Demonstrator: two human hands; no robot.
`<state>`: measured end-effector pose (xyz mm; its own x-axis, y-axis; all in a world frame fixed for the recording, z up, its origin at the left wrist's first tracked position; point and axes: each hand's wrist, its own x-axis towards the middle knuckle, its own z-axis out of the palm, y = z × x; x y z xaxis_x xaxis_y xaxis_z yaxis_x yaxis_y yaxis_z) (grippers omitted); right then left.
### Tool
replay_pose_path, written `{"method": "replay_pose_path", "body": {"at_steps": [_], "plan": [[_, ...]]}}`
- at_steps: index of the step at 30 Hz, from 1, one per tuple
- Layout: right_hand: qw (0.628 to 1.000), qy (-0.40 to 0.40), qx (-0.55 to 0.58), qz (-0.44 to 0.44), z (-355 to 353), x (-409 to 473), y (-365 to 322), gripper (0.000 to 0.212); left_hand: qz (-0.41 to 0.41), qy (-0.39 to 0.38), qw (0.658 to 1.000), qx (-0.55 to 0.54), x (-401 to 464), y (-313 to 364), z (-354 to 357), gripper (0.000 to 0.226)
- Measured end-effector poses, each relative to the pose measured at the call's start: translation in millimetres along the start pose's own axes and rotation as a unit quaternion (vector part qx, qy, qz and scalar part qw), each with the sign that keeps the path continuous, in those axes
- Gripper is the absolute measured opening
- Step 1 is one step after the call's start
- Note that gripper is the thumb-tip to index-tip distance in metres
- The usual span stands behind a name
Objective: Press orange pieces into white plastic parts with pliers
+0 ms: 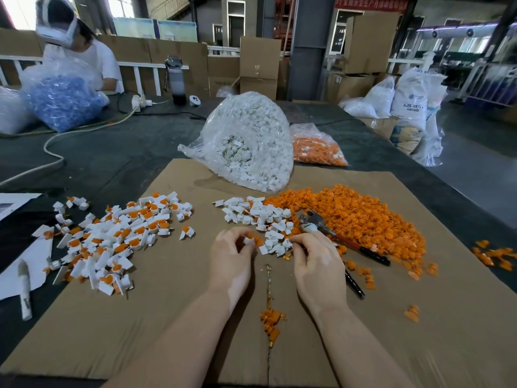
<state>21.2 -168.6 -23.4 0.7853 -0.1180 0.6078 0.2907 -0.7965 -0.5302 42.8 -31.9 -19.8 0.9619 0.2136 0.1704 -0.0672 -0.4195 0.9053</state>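
- Head view: the step in hand seems to be the fitting by hand, before the pressing. The left hand (pixel 232 254) pinches a white plastic part (pixel 248 241) with an orange piece (pixel 258 241) at its fingertips.
- The right hand (pixel 316 261) has curled fingers that touch the loose white parts (pixel 260 212); whether it grasps one I cannot tell.
- The pliers (pixel 321 226) lie on the cardboard sheet (pixel 167 317) just beside the right hand, at the edge of the orange pile (pixel 363 211), and no hand holds them.
- Next move, I judge: the right hand takes the pliers and squeezes the pair.
- Finished parts (pixel 117 236) lie at the left.
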Motion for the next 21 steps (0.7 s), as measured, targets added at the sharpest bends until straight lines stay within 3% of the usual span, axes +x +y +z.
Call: {"method": "replay_pose_path", "body": {"at_steps": [9, 17, 21], "plan": [[1.000, 0.030, 0.006, -0.002, 0.5, 0.0, -0.6, 0.009, -0.150, 0.101, 0.983, -0.011, 26.1, -12.0, -34.8, 0.066], [0.986, 0.127, 0.072, 0.082, -6.9, 4.2, 3.1, 0.013, -0.140, 0.125, 0.982, 0.005, 25.5, -20.7, -54.0, 0.055], [0.947, 0.176, 0.175, 0.202, -21.2, 5.6, 8.2, 0.019, -0.106, 0.141, 0.984, 0.036, 14.0, -20.8, -61.6, 0.049]]}}
